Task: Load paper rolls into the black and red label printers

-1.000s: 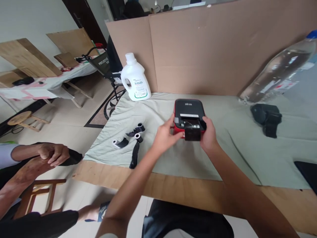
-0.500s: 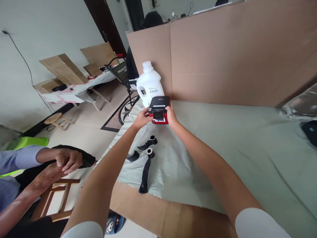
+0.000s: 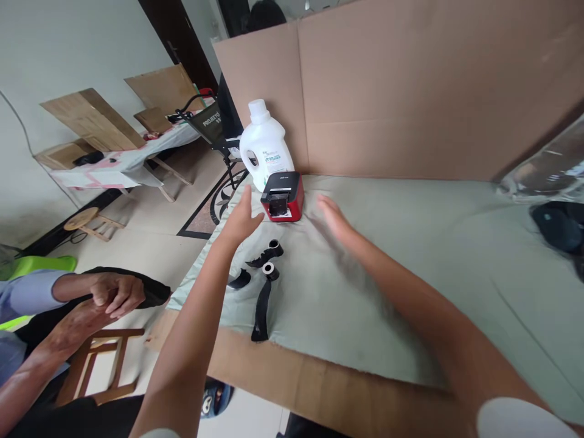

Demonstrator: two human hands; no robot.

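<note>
OK so the red-and-black box (image 3: 281, 180) is on the cloth (image 3: 387, 274), just right of my left hand (image 3: 241, 220), empty, thumb spread. My right hand (image 3: 336, 216)'s farther off on its other side, empty, fingers out.

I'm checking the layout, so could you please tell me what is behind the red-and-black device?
A white jug stands behind the device, with a cardboard panel farther back. The device covers the jug's lower right, so the base there cannot be seen.
</note>
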